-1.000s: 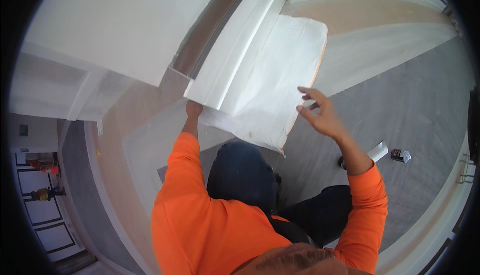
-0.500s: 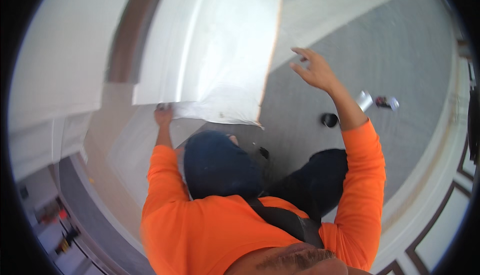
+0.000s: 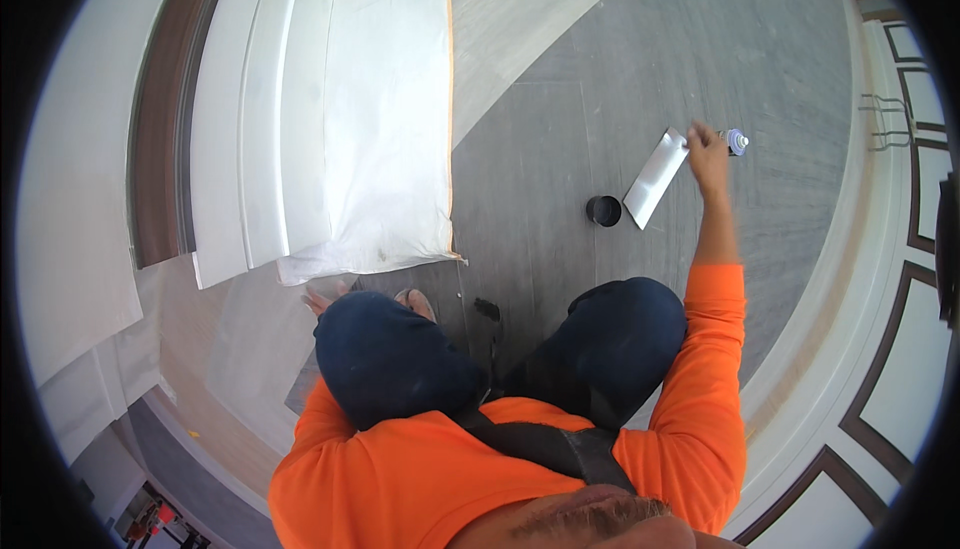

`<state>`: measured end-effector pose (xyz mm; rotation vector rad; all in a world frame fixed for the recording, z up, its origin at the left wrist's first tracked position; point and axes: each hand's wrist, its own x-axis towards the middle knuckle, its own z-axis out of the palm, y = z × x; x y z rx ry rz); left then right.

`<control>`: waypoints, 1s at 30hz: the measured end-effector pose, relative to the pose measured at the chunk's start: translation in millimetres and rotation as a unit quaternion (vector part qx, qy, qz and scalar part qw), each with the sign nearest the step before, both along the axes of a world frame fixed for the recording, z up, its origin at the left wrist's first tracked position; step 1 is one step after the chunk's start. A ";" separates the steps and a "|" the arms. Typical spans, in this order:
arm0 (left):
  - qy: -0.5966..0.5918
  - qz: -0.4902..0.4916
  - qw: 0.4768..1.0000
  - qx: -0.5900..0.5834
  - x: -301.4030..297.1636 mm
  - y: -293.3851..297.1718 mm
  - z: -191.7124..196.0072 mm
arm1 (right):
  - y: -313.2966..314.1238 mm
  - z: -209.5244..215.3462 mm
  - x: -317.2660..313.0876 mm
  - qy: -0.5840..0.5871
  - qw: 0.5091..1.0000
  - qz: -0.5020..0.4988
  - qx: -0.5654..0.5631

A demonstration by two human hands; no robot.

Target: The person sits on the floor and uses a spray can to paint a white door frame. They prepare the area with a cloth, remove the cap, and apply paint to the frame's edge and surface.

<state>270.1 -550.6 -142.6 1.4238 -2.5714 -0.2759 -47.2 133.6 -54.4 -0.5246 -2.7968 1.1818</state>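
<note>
A shiny, oblong silver plate (image 3: 655,179) slants at two o'clock, upper end by the right hand (image 3: 709,157); left hand (image 3: 321,299), eight o'clock; I cannot tell either's grip.

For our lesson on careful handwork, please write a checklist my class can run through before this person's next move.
1. Bare right hand at the flat silvery strip's upper end: ok.
2. Firm grip on that strip: cannot tell; fingertips too indistinct.
3. Bare left hand fully visible: not ok; the dark-blue-trousered left knee hides part.
4. Cylindrical can with pale purple top fully visible: not ok; right hand covers part.
5. Round black cup clear of both hands: ok.
</note>
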 end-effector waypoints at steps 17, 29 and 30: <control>-0.201 -0.114 0.968 0.098 46.1 -14.3 48.7 | 53.9 -121.2 -38.5 -0.197 0.949 0.114 0.218; -0.230 -0.191 0.944 0.142 34.9 -52.9 41.4 | 92.7 -107.6 -57.0 -0.171 0.959 0.100 0.203; -0.236 -0.178 0.944 0.145 40.6 -56.8 42.9 | 84.9 -96.2 -66.5 -0.167 0.961 0.118 0.186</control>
